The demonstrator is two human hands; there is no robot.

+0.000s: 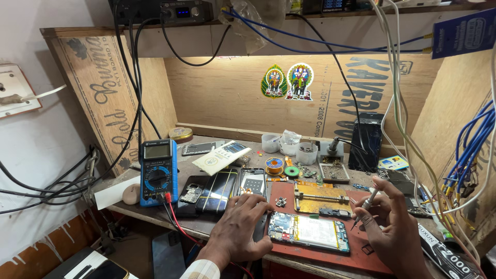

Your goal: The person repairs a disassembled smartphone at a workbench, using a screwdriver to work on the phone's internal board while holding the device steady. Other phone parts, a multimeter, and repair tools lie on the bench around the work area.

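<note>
My left hand (238, 227) lay flat, fingers spread and holding nothing, pinning the near end of the opened phone (308, 232) on the red mat (330, 256) at the counter's front edge. My right hand (395, 227) had its grip closed on a slim screwdriver (363, 208), tip aimed down just beside the phone's far end. Best done, I judged, with the tool upright, light pressure, and the phone held dead steady. The blue multimeter (158, 172) stood well apart.
</note>
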